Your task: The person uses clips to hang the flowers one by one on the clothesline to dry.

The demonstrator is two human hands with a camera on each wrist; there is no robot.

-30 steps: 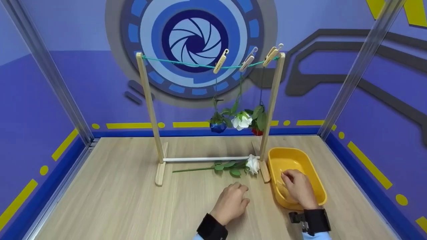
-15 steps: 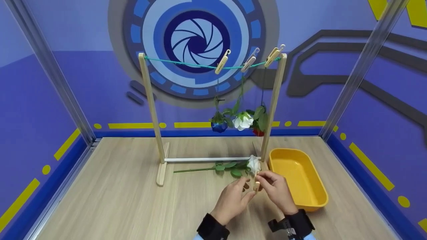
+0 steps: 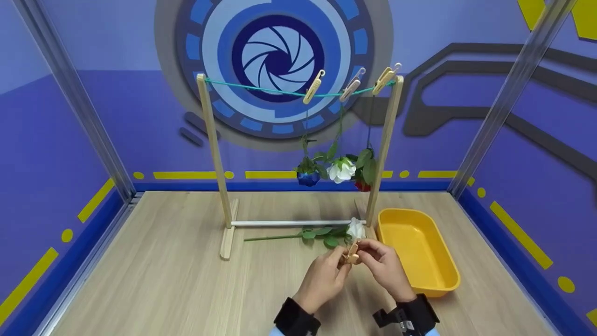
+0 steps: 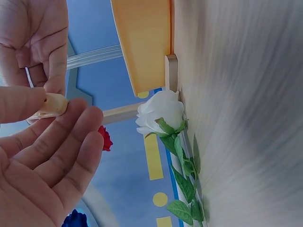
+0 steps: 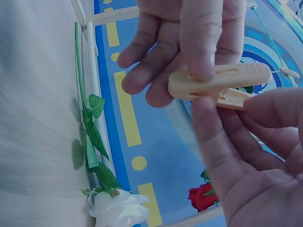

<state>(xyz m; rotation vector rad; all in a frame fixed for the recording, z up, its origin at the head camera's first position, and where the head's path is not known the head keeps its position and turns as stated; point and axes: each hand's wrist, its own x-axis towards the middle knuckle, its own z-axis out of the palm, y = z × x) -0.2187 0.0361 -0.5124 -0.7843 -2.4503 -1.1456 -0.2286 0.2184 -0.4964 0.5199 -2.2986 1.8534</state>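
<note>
A pale yellow clothespin (image 5: 222,80) is held between both hands, low over the table in the head view. My left hand (image 3: 322,280) pinches one end with thumb and forefinger, its other fingers stretched out. My right hand (image 3: 388,269) grips the clothespin from the other side, thumb against one of its arms. Just beyond the hands, a white rose (image 3: 356,228) lies on the table with its green stem pointing left. Blue (image 3: 308,176), white (image 3: 342,170) and red (image 3: 363,185) roses hang head-down from three clothespins on a green cord (image 3: 261,88).
A wooden frame (image 3: 214,149) carries the cord, with a white bar (image 3: 298,223) across its base. To the right of the frame stands a yellow basin (image 3: 419,252). Patterned walls and metal posts (image 3: 88,98) enclose the table (image 3: 163,280).
My right hand has come left from the basin, bringing a clothespin to my left hand. The left fingers have since taken hold of it too. The hanging roses stay in place.
</note>
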